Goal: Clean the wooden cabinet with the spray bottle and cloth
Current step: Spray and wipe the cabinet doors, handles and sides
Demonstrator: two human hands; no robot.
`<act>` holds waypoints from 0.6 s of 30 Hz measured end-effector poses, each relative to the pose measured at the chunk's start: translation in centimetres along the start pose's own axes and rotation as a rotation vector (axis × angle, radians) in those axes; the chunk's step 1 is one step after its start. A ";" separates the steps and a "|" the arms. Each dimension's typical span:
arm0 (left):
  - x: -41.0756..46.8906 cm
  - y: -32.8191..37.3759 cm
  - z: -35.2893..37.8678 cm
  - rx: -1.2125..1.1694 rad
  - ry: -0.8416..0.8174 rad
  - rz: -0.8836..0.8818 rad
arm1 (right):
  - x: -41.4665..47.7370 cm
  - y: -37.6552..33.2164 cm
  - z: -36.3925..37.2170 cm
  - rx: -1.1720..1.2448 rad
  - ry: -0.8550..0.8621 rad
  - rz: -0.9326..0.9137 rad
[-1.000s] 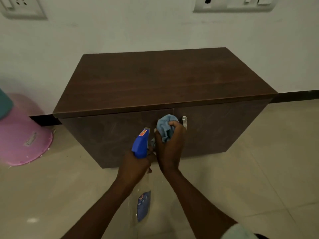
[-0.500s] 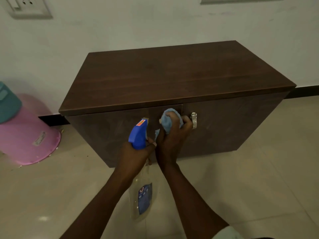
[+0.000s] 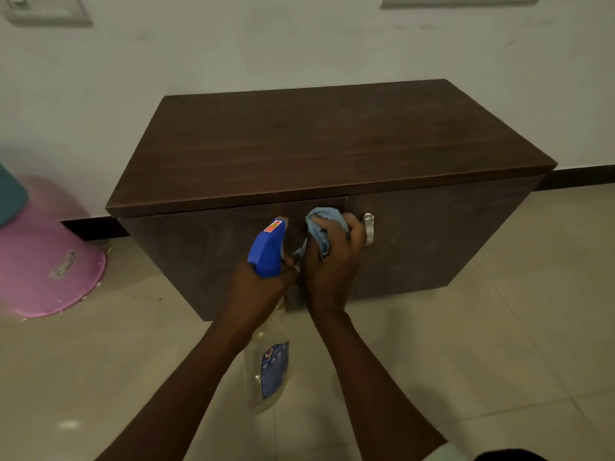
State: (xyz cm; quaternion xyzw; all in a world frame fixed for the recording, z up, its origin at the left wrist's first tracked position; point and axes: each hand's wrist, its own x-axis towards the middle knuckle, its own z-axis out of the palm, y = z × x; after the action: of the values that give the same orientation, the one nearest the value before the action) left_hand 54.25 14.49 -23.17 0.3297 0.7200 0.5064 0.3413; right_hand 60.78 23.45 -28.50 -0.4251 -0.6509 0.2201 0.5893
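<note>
A low dark wooden cabinet [image 3: 319, 144] stands against the white wall, with two front doors and a metal handle [image 3: 368, 227] on the right door. My left hand [image 3: 263, 291] grips the neck of a clear spray bottle [image 3: 268, 371] with a blue trigger head, its nozzle facing the left door. My right hand [image 3: 332, 261] is closed on a bunched light-blue cloth [image 3: 321, 224], pressed against the cabinet front near the seam between the doors, just left of the handle.
An overturned pink plastic bucket [image 3: 50, 257] lies on the floor to the left, with something teal on it at the frame edge. Beige tiled floor [image 3: 482, 344] spreads in front of the cabinet. Switch plates [image 3: 46, 11] sit on the wall above.
The cloth hand has crept up the cabinet front toward the top edge. The view has shifted slightly; the spray bottle stays in the same grip.
</note>
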 end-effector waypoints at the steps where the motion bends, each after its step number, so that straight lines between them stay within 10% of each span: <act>1: 0.0 0.0 -0.1 -0.006 0.008 -0.007 | -0.4 0.3 0.0 -0.025 -0.057 -0.052; 13: -0.2 0.2 -1.1 0.015 0.007 0.013 | -0.5 0.7 -0.6 0.058 0.006 0.056; 18: -0.2 0.1 -0.4 -0.001 -0.149 -0.031 | -2.6 1.8 -1.5 0.207 0.069 0.385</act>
State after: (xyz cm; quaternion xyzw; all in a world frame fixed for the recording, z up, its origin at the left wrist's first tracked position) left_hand 54.07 14.15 -22.92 0.3550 0.6975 0.4753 0.4019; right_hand 62.60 21.95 -31.10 -0.4858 -0.5111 0.3796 0.5989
